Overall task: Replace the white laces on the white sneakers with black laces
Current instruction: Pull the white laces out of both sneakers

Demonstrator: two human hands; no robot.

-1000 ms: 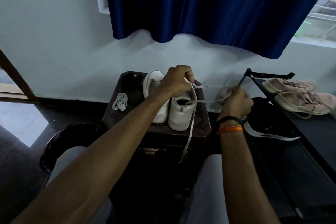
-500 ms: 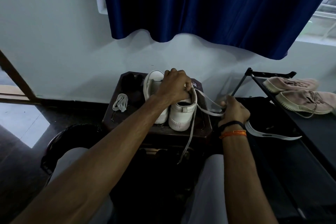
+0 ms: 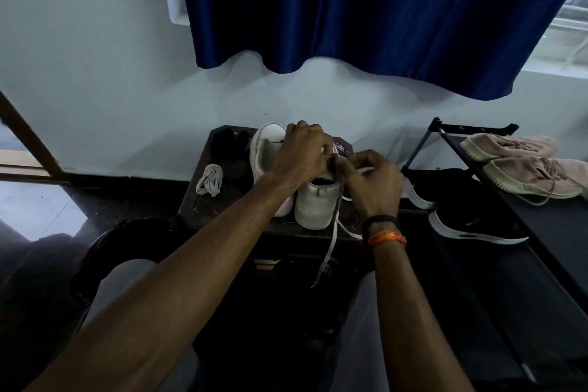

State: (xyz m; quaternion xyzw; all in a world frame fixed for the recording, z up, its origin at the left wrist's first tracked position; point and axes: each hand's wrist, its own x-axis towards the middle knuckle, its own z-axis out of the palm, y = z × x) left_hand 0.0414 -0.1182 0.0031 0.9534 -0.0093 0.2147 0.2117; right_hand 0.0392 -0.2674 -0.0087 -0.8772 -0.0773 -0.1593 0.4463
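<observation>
Head view: the flat white lace [image 3: 331, 242] is being pinched by both the left hand [image 3: 305, 153] and right hand [image 3: 374, 181], close together above the white leather sneaker [image 3: 318, 204] being kept on the dark wooden desk [image 3: 203, 200].

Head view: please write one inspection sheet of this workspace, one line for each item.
Surface: dark stool by the wall, carrying the shoes.
Job's things: two white sneakers, left sneaker and right sneaker; white lace hangs from the right one; bundled white lace lies on the stool; black laces not clearly seen.
Clutter: dark bundle behind the bundled lace.
Grippers: left hand and right hand meet at the right sneaker's top, fingers curled; exact grip hidden.
Cables: nothing seen.
Surroundings: blue curtain, black rack with beige shoes, black shoes.
</observation>
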